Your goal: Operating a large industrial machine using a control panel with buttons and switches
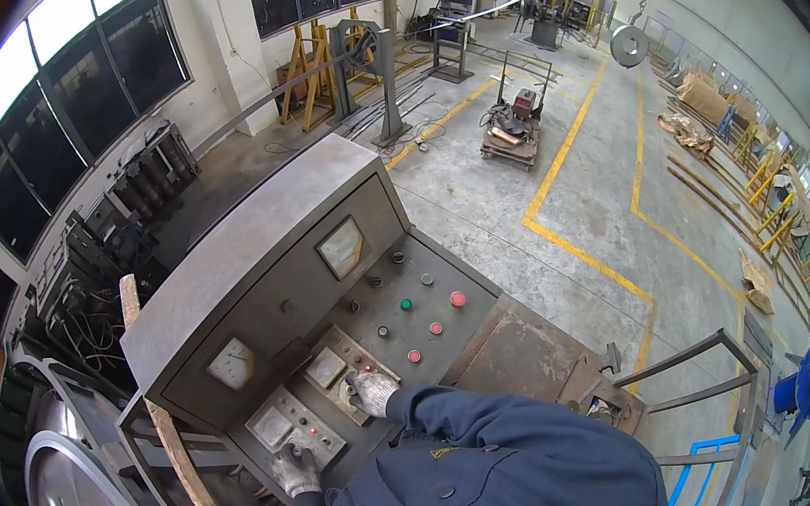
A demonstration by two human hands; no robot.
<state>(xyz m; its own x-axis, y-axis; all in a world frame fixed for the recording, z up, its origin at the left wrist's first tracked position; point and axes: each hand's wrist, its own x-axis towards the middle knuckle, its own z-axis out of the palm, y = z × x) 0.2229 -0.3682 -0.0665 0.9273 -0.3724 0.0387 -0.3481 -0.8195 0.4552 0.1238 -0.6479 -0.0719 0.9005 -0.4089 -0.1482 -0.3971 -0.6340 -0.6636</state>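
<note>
A grey metal control console [249,201] stands in front of me, with two small instrument panels set low in its sloping face. My left hand [296,471], in a pale, soiled work glove, has its fingers closed at a dark knob [297,449] on the left instrument panel [280,427]. Farther right, my right hand [375,394], gloved alike, curls over a round dial knob [349,391] on the second panel [326,366]. The right fingers hide part of this knob. Small red lights sit beside both hands.
Red push buttons [457,299] and a green button [406,305] dot the console's right side. A wooden pole [184,458] leans at the left. Metal railings [687,361] stand right. Beyond are a wheeled cart [511,131] and a hanging steel coil [629,45].
</note>
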